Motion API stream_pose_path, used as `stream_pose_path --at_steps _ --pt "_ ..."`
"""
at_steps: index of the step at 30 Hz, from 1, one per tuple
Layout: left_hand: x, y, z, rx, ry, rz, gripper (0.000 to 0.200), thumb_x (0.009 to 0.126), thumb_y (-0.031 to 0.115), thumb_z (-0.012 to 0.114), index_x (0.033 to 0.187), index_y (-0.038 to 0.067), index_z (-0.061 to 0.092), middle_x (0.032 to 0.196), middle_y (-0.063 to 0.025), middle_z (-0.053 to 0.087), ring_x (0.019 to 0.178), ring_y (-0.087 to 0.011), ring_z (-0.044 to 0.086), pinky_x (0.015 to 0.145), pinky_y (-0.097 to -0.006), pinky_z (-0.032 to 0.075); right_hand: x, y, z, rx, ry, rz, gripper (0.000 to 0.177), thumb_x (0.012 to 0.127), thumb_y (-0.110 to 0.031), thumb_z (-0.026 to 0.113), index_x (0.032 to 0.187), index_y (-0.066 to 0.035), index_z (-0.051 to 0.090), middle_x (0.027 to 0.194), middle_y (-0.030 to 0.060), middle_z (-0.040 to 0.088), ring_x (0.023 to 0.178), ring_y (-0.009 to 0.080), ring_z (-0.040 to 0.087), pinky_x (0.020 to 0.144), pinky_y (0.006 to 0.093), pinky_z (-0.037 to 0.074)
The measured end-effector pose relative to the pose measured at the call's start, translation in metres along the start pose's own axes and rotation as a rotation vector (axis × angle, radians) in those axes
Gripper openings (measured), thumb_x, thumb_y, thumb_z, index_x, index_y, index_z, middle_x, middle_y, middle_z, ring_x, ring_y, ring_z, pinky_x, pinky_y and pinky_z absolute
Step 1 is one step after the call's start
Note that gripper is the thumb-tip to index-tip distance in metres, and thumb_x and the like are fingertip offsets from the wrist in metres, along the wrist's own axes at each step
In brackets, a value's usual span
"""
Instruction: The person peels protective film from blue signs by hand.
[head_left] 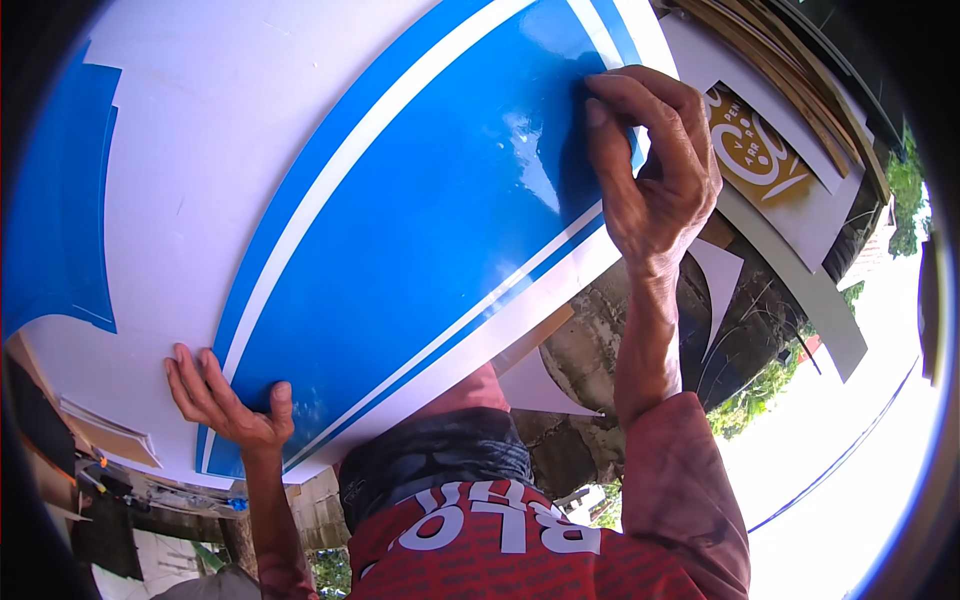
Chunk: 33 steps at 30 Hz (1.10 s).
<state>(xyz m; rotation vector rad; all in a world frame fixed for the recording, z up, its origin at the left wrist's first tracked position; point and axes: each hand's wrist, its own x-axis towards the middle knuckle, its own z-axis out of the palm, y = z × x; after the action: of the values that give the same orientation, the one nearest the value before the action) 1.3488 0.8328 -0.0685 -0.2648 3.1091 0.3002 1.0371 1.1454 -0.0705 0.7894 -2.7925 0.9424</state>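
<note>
A large glossy blue panel with white stripes (400,220) lies on a white board (220,120) and narrows towards the lower left. My left hand (232,405) rests on its lower left end, fingers spread and thumb apart. Over the upper right part, by the striped edge, is my right hand (655,150). Its thumb and fingers are bent together in a pinch, casting a dark shadow on the blue. Whatever sits between those fingertips is too small or hidden to make out.
Another blue piece (60,200) lies at the far left of the white board. On the right are a brown-and-white lettered sheet (755,150), stacked boards (790,70) and a grey strip (805,290). Small tools (95,480) lie low at the left.
</note>
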Motion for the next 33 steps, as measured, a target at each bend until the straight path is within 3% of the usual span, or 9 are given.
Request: stream_pose_path --at_steps 10,16,19,22,28,33 --pt "-0.001 0.0 0.0 0.0 0.003 -0.002 0.08 0.097 0.064 0.045 0.149 0.003 0.043 0.155 -0.024 0.039 0.144 -0.0445 0.031 0.114 -0.0604 0.026 0.004 -0.012 0.006 -0.229 0.036 -0.126 0.029 0.077 -0.004 0.083 0.104 -0.012 0.078 0.097 0.0031 0.067 0.083 0.0156 0.068 0.069 0.0284 0.059" --pt "-0.001 -0.001 0.001 -0.011 0.005 -0.002 0.08 0.097 0.064 0.046 0.149 0.003 0.043 0.154 -0.0237 0.04 0.144 -0.0442 0.031 0.114 -0.0603 0.026 0.015 -0.013 0.001 -0.279 -0.022 -0.211 0.027 0.076 -0.001 0.082 0.1 -0.008 0.073 0.095 0.0045 0.066 0.084 0.0198 0.066 0.069 0.0309 0.058" --pt "-0.001 -0.001 0.001 -0.017 0.002 -0.004 0.08 0.097 0.063 0.046 0.149 0.003 0.043 0.155 -0.0235 0.039 0.144 -0.044 0.03 0.114 -0.0602 0.026 0.022 -0.009 0.0 -0.323 -0.047 -0.311 0.026 0.077 0.0 0.082 0.1 -0.01 0.074 0.093 0.0053 0.069 0.081 0.0176 0.069 0.068 0.0278 0.058" --pt "0.001 0.001 0.0 -0.015 0.005 -0.002 0.08 0.097 0.063 0.046 0.149 0.003 0.043 0.155 -0.0234 0.039 0.144 -0.0437 0.03 0.115 -0.0599 0.026 0.027 -0.001 0.0 -0.376 -0.087 -0.441 0.025 0.078 0.003 0.079 0.099 -0.006 0.069 0.093 0.0078 0.065 0.082 0.0213 0.068 0.069 0.0309 0.058" --pt "0.002 0.001 0.0 -0.013 0.005 -0.005 0.079 0.097 0.063 0.046 0.148 0.002 0.043 0.154 -0.0233 0.039 0.144 -0.0435 0.03 0.115 -0.0593 0.025 0.031 -0.006 -0.003 -0.367 -0.237 -0.423 0.028 0.077 0.004 0.076 0.101 0.001 0.061 0.092 0.0112 0.054 0.086 0.0257 0.06 0.07 0.0376 0.056" --pt "0.002 0.0 0.001 -0.013 0.01 -0.002 0.08 0.097 0.063 0.046 0.148 0.002 0.043 0.154 -0.0233 0.039 0.144 -0.0434 0.03 0.115 -0.0593 0.025 0.025 -0.01 -0.004 -0.282 -0.261 -0.287 0.026 0.079 0.007 0.071 0.101 0.0 0.059 0.095 0.0126 0.055 0.085 0.0276 0.061 0.07 0.0388 0.055"
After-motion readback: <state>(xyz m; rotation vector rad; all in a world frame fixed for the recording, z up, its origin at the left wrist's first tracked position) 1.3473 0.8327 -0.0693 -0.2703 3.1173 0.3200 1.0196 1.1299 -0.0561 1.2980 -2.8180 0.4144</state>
